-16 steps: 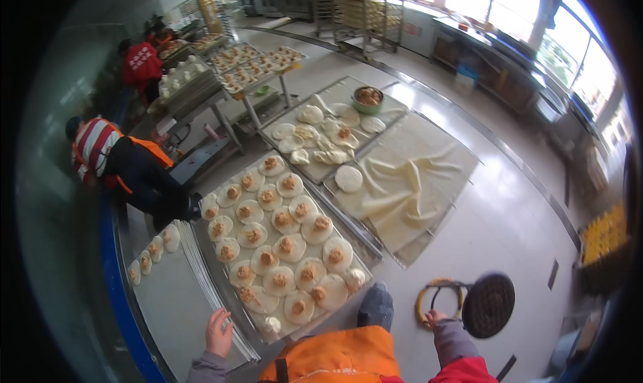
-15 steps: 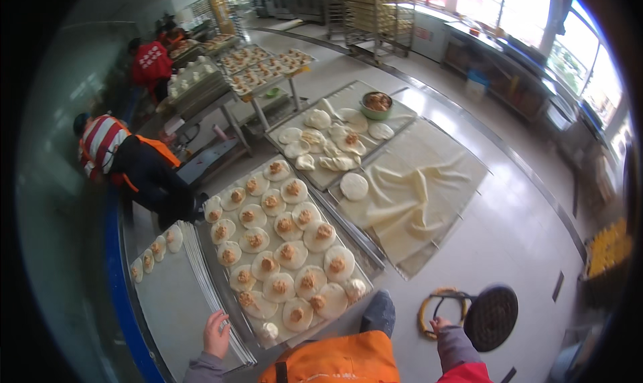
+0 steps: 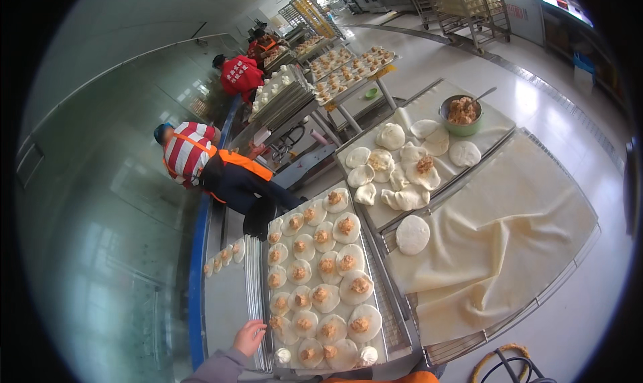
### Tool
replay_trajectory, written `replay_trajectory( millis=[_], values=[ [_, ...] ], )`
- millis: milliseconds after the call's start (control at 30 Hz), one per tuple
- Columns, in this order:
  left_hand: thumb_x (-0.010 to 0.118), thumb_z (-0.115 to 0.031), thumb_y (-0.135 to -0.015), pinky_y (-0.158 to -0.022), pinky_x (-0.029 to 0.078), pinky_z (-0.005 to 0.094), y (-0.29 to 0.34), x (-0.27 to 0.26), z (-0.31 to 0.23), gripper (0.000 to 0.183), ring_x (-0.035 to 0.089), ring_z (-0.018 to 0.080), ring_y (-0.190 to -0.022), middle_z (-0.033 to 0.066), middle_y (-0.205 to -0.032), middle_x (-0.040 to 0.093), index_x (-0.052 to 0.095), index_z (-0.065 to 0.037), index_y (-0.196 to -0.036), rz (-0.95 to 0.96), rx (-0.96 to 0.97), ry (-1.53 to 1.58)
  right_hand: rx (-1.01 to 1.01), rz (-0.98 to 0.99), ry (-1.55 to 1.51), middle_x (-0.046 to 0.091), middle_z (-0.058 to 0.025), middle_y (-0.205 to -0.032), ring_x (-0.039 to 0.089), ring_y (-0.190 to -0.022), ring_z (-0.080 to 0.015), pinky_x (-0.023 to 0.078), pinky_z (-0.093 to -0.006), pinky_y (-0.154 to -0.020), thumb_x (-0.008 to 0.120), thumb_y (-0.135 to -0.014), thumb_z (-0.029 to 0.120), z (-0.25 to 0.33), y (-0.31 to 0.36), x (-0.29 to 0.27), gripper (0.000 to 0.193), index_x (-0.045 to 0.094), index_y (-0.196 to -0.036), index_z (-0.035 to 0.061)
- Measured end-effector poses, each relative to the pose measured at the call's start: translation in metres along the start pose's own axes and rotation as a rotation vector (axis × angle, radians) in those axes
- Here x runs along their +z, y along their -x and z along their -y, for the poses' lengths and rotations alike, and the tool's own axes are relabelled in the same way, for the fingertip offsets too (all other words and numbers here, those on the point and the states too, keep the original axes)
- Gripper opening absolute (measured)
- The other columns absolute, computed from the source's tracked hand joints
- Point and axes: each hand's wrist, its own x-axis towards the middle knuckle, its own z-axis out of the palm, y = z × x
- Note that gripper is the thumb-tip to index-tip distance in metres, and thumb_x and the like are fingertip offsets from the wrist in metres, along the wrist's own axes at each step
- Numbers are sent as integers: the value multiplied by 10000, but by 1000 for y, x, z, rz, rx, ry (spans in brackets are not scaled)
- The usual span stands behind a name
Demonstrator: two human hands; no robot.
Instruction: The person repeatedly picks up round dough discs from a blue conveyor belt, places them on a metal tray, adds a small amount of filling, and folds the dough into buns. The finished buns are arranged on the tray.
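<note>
Left hand (image 3: 250, 337): hung by the left edge of the near tray (image 3: 292, 363), fingers slightly parted, seemingly holding nothing.
Right hand: was out of view.
Near tray: filling (image 3: 360, 285) sat on the dough rounds (image 3: 347, 291), nearly all open; two closed buns (image 3: 368, 355) stood at near corners.
Green bowl (image 3: 462, 130): held filling, far right, beside rounds mostly without any.

The left forearm (image 3: 222, 369) is slanting up and rightward from the lower edge of the view, a greyish-purple sleeve covering it to near the wrist; the bare left hand (image 3: 249, 338) is extending beyond the cuff; its fingers (image 3: 257, 325) are pointing rightward, bending gently and lying loosely together, in a relaxed, unclenched pose.
</note>
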Motion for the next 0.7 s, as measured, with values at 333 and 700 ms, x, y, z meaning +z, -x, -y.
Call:
replay_trajectory(
  millis=[333,700],
  values=[
    [652,-139,-878,-959,479,393,-18,-3,30,213,591,327,-1115,137,-1187,625,674,-60,-1074,-27,53,141,-117,-20,-204,703,-120,-971,686,-811,-272,528,-400,-696,514,-949,261,158,48,4,283,618,-1192,158],
    [619,-109,-885,-1022,441,410,7,-50,114,275,566,323,-1184,164,-1229,619,646,-18,-1144,-73,3,200,-139,-23,-308,706,-116,-965,686,-804,-259,524,-380,-678,493,-950,219,250,83,26,291,589,-1215,147]
  ],
)
